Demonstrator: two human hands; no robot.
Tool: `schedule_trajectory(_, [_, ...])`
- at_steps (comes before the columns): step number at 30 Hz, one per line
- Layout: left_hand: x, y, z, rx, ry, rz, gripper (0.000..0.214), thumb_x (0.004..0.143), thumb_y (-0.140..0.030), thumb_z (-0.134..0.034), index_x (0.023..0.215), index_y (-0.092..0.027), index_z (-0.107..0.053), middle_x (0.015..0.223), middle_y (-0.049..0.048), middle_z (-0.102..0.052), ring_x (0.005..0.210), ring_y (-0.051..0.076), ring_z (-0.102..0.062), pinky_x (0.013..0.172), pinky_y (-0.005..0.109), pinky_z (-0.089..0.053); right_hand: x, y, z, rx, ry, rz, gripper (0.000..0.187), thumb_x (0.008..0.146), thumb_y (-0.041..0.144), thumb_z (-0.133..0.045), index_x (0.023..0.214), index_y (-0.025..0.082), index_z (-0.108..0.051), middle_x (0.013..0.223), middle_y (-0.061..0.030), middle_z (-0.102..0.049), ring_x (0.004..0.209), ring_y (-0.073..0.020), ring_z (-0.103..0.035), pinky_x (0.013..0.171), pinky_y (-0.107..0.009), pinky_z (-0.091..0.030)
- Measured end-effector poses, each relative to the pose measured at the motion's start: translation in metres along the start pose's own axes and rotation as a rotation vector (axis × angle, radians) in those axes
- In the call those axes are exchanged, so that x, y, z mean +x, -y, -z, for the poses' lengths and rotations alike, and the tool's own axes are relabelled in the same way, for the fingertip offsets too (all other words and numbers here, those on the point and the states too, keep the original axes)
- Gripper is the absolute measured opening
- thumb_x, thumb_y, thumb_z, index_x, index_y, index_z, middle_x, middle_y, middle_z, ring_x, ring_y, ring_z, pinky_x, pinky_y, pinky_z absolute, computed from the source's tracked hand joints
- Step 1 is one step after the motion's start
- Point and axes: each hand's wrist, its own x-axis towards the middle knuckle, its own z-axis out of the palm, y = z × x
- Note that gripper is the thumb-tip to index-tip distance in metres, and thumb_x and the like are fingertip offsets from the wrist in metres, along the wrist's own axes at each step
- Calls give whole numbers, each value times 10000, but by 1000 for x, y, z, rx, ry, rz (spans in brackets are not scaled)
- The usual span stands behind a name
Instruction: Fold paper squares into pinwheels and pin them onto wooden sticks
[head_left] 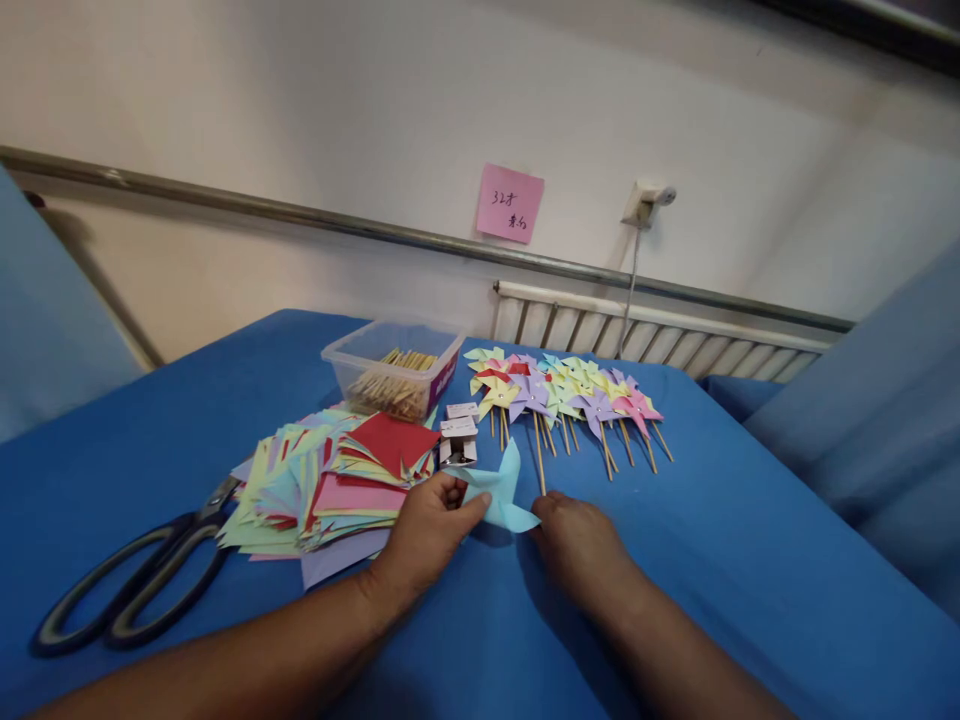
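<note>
A light blue paper pinwheel [501, 496] is pinched between the thumb and fingers of my left hand [429, 525], tilted above the blue tabletop. My right hand [581, 545] is just to the right of it, fingers curled closed by the pinwheel's lower right tip. The lower end of a thin wooden stick [540, 458] meets those fingers; whether they grip it is hidden. Small open cardboard boxes [458, 440] stand behind the left hand, the front one with shiny metal bits. A pile of coloured paper squares [322, 480] lies left of my left hand.
Several pinwheels on sticks [596, 408] lie in a group at the back. A clear plastic tub [352, 365] of wooden sticks stands behind the paper pile. Large dark-handled scissors [154, 570] lie at the left. Behind the blue table [720, 520] is a wall with a radiator [664, 340].
</note>
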Motion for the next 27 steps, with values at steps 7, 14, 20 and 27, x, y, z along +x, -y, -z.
schedule_trajectory(7, [4,2,2,28,-11,-5,179,644,-292,-701,735,-161,-621,678,-10,-663,651,162,-613,601,252,-467,1,-14,15,195,-82,-104,188,842,174,-502,872,198,-686,826,-66,-717,775,-196,-650,619,-254,-363])
schedule_trajectory(14, [3,1,2,192,-28,-96,124,678,-289,-651,718,-178,-614,632,-34,-622,606,150,-572,565,245,-426,-3,1,10,746,-333,-14,141,828,205,-542,879,212,-674,727,0,-689,663,-141,-630,619,-222,-435])
schedule_trajectory(20, [-1,5,-5,325,-8,-172,131,714,-299,-616,693,-174,-586,606,-41,-555,584,137,-506,555,248,-382,-5,26,-4,884,-369,60,115,816,204,-569,823,196,-684,668,12,-652,606,-122,-590,583,-208,-434])
schedule_trajectory(27, [-5,3,-7,223,56,-150,133,712,-295,-631,698,-174,-581,611,-45,-535,600,128,-502,564,234,-390,-1,21,-5,859,-371,-9,117,816,201,-565,776,191,-675,673,6,-655,617,-129,-592,573,-208,-425])
